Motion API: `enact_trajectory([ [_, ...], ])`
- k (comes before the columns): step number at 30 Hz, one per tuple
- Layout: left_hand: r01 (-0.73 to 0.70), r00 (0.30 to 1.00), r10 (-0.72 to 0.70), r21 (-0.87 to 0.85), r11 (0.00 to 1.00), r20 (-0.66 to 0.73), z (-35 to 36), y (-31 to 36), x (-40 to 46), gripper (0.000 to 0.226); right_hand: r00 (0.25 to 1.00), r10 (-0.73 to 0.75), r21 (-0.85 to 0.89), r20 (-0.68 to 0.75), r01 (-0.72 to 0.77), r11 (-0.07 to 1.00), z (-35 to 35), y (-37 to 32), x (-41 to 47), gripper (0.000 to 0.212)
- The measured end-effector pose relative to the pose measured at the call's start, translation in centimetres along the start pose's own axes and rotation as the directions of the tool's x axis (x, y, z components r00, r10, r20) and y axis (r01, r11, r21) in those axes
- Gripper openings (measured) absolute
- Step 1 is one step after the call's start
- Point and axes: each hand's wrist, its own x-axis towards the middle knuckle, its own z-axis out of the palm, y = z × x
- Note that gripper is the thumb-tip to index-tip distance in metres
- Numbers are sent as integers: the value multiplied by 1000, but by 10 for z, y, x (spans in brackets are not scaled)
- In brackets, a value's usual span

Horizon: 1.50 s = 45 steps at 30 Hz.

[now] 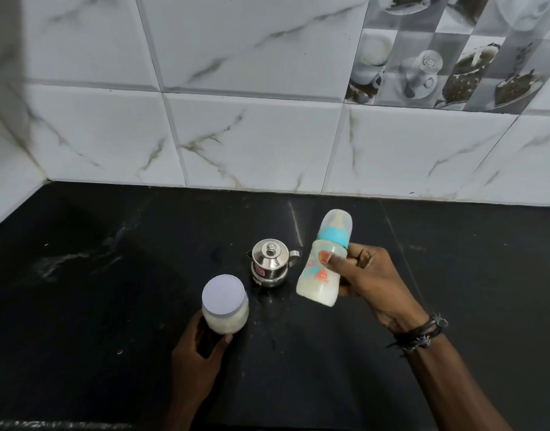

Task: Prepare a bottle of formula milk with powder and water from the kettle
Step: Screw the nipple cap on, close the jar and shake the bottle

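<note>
My right hand (370,281) grips a baby bottle (325,259) above the black counter, tilted slightly to the right. The bottle has a blue collar, a clear cap over the teat, and milky white liquid in its lower part. My left hand (196,353) wraps around the base of a clear powder jar (225,306) with a pale round lid; white powder shows through its wall. A small steel kettle (270,262) with a knobbed lid stands on the counter between the jar and the bottle, untouched.
The black stone counter (96,290) meets a white marble-patterned tiled wall (252,135) at the back and on the left. White specks lie on the counter near the kettle. Dark bracelets circle my right wrist (419,332).
</note>
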Motion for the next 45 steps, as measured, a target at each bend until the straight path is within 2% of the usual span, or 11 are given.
enact_trajectory([
  [4,2,1000,-2,-5,1000,8,1,0,1,69,995,44,-61,87,-39,997,2,-1,-4,37],
  [8,0,1000,0,6,1000,8,1,-2,1,68,1000,15,-13,4,-15,1000,0,-2,2,33],
  [12,5,1000,-5,-4,1000,5,1,-2,1,70,995,44,-71,93,-38,997,3,-3,-3,37],
  [17,9,1000,-9,0,1000,1,1,-3,0,70,1000,6,-10,14,-6,1000,0,-3,1,28],
  [21,6,1000,-6,-22,1000,12,2,-2,1,69,994,45,-81,102,-37,996,3,-3,-5,37],
  [26,19,1000,-19,0,1000,13,1,0,1,68,1000,-14,6,-7,14,1000,1,-2,0,25],
  [30,20,1000,-20,-8,1000,6,0,0,0,70,996,27,-68,81,-21,997,3,-2,-5,35],
  [34,20,1000,-20,3,1000,9,1,0,1,70,999,-10,31,-40,11,999,-1,-3,1,26],
  [38,16,1000,-16,1,1000,-1,1,1,1,74,997,22,-39,68,-20,999,-1,-4,-4,29],
  [43,16,1000,-16,14,1000,5,1,2,0,70,1000,-9,14,0,9,1000,-1,-2,0,27],
  [45,10,1000,-10,9,1000,4,2,4,0,70,999,4,-9,51,-4,1000,2,0,-2,32],
])
